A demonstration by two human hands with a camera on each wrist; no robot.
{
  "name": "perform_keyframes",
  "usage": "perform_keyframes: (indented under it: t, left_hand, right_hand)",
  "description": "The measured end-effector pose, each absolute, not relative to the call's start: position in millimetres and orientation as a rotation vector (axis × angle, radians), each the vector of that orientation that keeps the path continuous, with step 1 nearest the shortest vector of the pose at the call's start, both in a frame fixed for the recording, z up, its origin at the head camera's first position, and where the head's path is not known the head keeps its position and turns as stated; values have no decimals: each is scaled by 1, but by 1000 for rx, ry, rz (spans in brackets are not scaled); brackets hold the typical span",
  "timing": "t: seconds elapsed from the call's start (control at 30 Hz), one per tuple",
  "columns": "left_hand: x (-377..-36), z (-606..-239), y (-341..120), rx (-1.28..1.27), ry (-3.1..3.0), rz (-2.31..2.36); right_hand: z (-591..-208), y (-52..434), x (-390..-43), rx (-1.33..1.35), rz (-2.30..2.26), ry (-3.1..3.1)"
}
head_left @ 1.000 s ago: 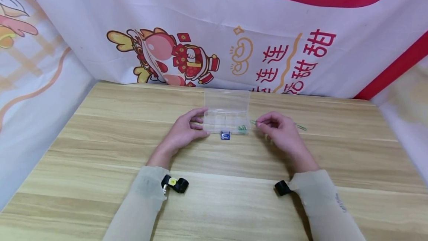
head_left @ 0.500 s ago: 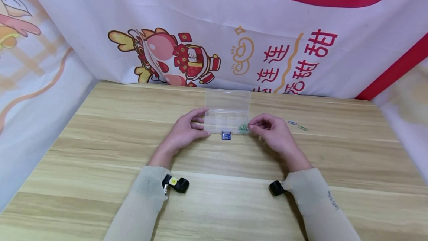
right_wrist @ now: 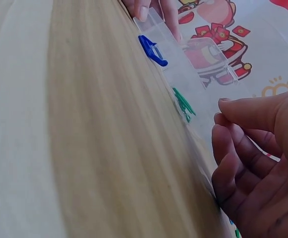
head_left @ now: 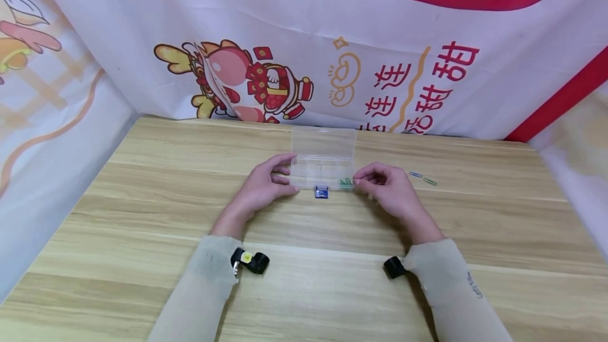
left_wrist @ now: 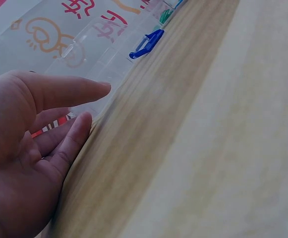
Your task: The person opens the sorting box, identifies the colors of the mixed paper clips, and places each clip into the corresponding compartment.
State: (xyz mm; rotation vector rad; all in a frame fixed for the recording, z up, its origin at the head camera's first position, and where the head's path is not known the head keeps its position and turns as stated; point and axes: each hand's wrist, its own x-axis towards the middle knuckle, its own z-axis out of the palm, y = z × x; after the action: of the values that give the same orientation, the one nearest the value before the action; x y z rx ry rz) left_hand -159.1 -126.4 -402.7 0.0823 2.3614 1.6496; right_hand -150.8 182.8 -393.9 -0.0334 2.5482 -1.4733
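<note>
A clear plastic compartment box [head_left: 313, 172] stands on the table with its transparent lid [head_left: 324, 142] raised at the back. Its blue latch [head_left: 321, 192] hangs at the front. Green paper clips [head_left: 345, 182] lie in the front right compartment, also seen as green clips [right_wrist: 184, 105] in the right wrist view. My left hand [head_left: 264, 182] holds the box's left end, thumb at the front corner and index finger at the back. Beside the right end is my right hand [head_left: 387, 186], fingers bent, thumb and index tips close together; no clip shows between them in the right wrist view.
To the right of the right hand, a blue paper clip [head_left: 415, 174] and a green paper clip [head_left: 430, 182] lie on the wooden table [head_left: 313, 289]. A printed cloth [head_left: 304, 25] hangs behind the table's back edge.
My right hand has moved left to the box's right end. The light green clip it pinched a second ago no longer shows in its fingers. The left hand stays in place.
</note>
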Motion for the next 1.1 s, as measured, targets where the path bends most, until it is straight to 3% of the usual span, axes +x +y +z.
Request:
perform_keyframes:
  t: [0.27,0.67,1.1]
  left_hand:
    - [-159,-402,-126,86,2356,1650]
    - [-160,-403,-127,74,2371,1632]
    - [-159,-404,-127,78,2372,1631]
  right_hand:
    - [-387,216,-147,74,-1544,2553]
    - [-396,315,-135,444,-1529,2627]
    - [-401,324,-134,490,-1351,2723]
